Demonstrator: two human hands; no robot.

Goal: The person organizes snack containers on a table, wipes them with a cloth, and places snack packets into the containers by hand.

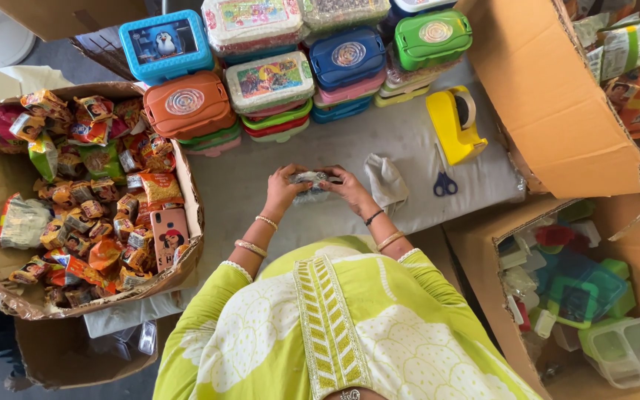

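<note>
You are gripping a small clear packet [312, 180] with the fingers of your left hand [283, 189] and right hand [347, 187], its long axis lying crosswise between them above the grey surface [379, 144].

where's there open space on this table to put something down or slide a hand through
Bare grey table lies between the stacked lunch boxes and both hands, the left hand and right hand. Another patch lies between the orange lunch box and the left hand. Crowded: around the yellow tape dispenser, scissors, and the snack-packet carton.
</note>
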